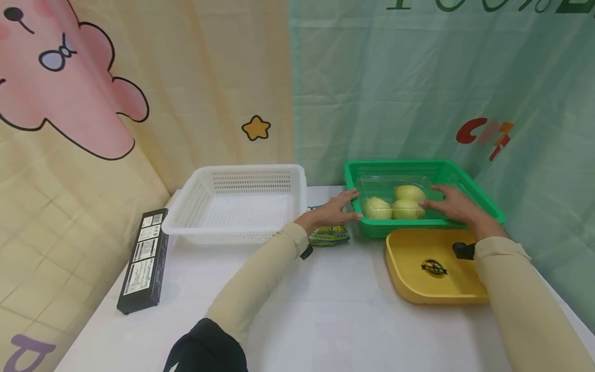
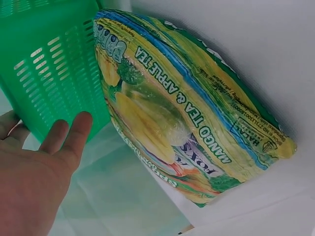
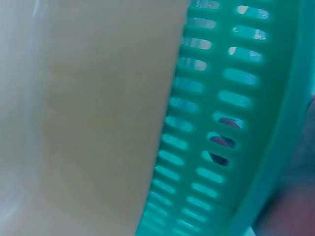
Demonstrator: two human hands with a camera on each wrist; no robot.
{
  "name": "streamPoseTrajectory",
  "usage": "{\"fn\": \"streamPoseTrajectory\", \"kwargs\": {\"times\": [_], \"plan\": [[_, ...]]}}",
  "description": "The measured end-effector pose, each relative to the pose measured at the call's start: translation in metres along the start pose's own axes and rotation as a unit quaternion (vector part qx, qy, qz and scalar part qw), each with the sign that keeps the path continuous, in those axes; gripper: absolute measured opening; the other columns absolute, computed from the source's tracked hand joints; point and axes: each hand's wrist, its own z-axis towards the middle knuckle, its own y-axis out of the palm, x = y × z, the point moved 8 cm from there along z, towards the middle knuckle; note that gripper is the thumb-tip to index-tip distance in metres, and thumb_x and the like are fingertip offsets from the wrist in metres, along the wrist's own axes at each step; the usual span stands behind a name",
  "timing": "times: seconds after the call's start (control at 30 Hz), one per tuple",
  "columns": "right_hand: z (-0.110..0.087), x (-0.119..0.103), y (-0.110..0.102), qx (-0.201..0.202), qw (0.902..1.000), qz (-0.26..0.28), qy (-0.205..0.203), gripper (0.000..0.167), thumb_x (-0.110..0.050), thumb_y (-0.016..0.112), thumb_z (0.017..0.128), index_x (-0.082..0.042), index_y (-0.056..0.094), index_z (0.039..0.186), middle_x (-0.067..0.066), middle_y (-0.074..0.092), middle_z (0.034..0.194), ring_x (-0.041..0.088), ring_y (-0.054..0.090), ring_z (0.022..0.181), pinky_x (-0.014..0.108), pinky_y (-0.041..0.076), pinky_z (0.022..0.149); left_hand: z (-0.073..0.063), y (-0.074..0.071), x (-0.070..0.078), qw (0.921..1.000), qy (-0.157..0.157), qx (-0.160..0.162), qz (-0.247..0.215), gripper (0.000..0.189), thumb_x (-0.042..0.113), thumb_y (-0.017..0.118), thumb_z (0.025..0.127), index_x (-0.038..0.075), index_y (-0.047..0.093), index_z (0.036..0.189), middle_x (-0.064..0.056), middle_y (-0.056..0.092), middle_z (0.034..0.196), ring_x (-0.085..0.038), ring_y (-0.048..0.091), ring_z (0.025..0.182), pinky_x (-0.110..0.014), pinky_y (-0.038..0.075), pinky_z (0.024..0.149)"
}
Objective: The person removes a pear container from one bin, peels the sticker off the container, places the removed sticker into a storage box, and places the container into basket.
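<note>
A clear plastic box point(image 1: 385, 192) with round pale-green fruits point(image 1: 407, 210) sits inside the green perforated basket point(image 1: 479, 195). At the basket's left rim is my left hand point(image 1: 331, 211), fingers spread and extended; in the left wrist view this hand point(image 2: 37, 172) is beside the slotted wall, gripping nothing. My right hand point(image 1: 453, 205) reaches over the right side of the basket, its thumb and fingers apart at the box's right edge; whether it touches the box is unclear. The right wrist view shows the basket wall point(image 3: 266, 98) up close and a blurred beige surface.
A yellow-green candy packet point(image 2: 162, 108) lies between the green basket and a white basket point(image 1: 186, 206). In front of the green basket stands a yellow tray point(image 1: 413, 284), partly behind the right sleeve. A long black box point(image 1: 141, 263) lies at the left, and curtains hang behind.
</note>
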Motion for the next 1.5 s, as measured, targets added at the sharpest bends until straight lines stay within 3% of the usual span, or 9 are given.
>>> {"fn": "streamPoseTrajectory", "kwargs": {"times": [0.2, 0.37, 0.5, 0.83, 1.07, 1.27, 1.37, 1.5], "plan": [[-0.002, -0.007, -0.005, 0.018, 0.9998, -0.002, -0.007, 0.088, -0.054, 0.048, 0.092, 0.008, 0.018, 0.147, 0.037, 0.016, 0.149, 0.057, 0.022, 0.130, 0.069, 0.027, 0.101, -0.010, -0.006, -0.003, 0.9999, 0.006, 0.010, -0.010, 0.068, 0.037, 0.051, 0.096, 0.015, 0.019, 0.152, -0.003, 0.012, 0.160, -0.025, 0.008, 0.149, -0.047, 0.013, 0.121], [-0.006, -0.017, -0.007, 0.026, 0.9995, 0.001, -0.016, 0.086, -0.054, 0.047, 0.093, 0.005, 0.017, 0.148, 0.036, 0.015, 0.150, 0.056, 0.022, 0.131, 0.069, 0.026, 0.100, -0.020, -0.009, -0.002, 0.9977, 0.007, 0.030, -0.061, 0.065, 0.035, 0.052, 0.096, 0.016, 0.023, 0.151, -0.007, 0.020, 0.158, -0.028, 0.024, 0.144, -0.044, 0.030, 0.115], [-0.009, -0.031, -0.010, 0.036, 0.9989, 0.004, -0.029, 0.084, -0.054, 0.045, 0.094, 0.004, 0.018, 0.148, 0.034, 0.017, 0.151, 0.054, 0.021, 0.134, 0.069, 0.025, 0.102, -0.031, -0.017, 0.000, 0.9925, -0.007, 0.055, -0.109, 0.064, 0.036, 0.054, 0.095, 0.019, 0.026, 0.150, -0.006, 0.023, 0.156, -0.026, 0.029, 0.142, -0.044, 0.037, 0.110], [-0.033, -0.081, -0.019, 0.100, 0.9911, 0.018, -0.086, 0.071, -0.044, 0.045, 0.097, 0.004, 0.026, 0.146, 0.033, 0.025, 0.148, 0.052, 0.024, 0.134, 0.067, 0.024, 0.103, -0.073, -0.044, 0.003, 0.9787, -0.024, 0.118, -0.166, 0.058, 0.036, 0.054, 0.095, 0.023, 0.031, 0.147, -0.001, 0.032, 0.153, -0.027, 0.035, 0.139, -0.045, 0.043, 0.104], [-0.050, -0.111, -0.017, 0.140, 0.9826, 0.021, -0.120, 0.067, -0.041, 0.048, 0.097, 0.005, 0.032, 0.143, 0.031, 0.032, 0.145, 0.052, 0.024, 0.134, 0.067, 0.021, 0.105, -0.103, -0.060, 0.002, 0.9746, -0.035, 0.176, -0.134, 0.058, 0.034, 0.054, 0.095, 0.018, 0.033, 0.146, -0.004, 0.036, 0.150, -0.021, 0.031, 0.141, -0.042, 0.031, 0.114], [-0.068, -0.131, -0.012, 0.179, 0.9737, 0.022, -0.140, 0.061, -0.038, 0.052, 0.096, 0.004, 0.039, 0.139, 0.031, 0.040, 0.141, 0.050, 0.033, 0.129, 0.066, 0.026, 0.103, -0.129, -0.066, -0.003, 0.9691, -0.068, 0.216, -0.097, 0.058, 0.034, 0.055, 0.094, 0.020, 0.034, 0.146, -0.003, 0.036, 0.150, -0.023, 0.028, 0.142, -0.048, 0.029, 0.114], [-0.076, -0.139, -0.008, 0.191, 0.9705, 0.025, -0.145, 0.060, -0.037, 0.053, 0.095, 0.003, 0.041, 0.137, 0.030, 0.041, 0.140, 0.049, 0.032, 0.129, 0.065, 0.024, 0.104, -0.141, -0.068, -0.005, 0.9650, -0.085, 0.233, -0.085, 0.057, 0.035, 0.055, 0.093, 0.020, 0.035, 0.145, -0.003, 0.035, 0.151, -0.025, 0.026, 0.142, -0.051, 0.028, 0.114], [-0.084, -0.150, -0.001, 0.210, 0.9645, 0.022, -0.159, 0.057, -0.035, 0.055, 0.095, 0.004, 0.044, 0.135, 0.029, 0.042, 0.140, 0.050, 0.032, 0.129, 0.065, 0.022, 0.105, -0.156, -0.070, -0.005, 0.9610, -0.084, 0.256, -0.061, 0.057, 0.033, 0.054, 0.093, 0.017, 0.036, 0.144, -0.006, 0.036, 0.150, -0.027, 0.028, 0.140, -0.052, 0.030, 0.112]]}}
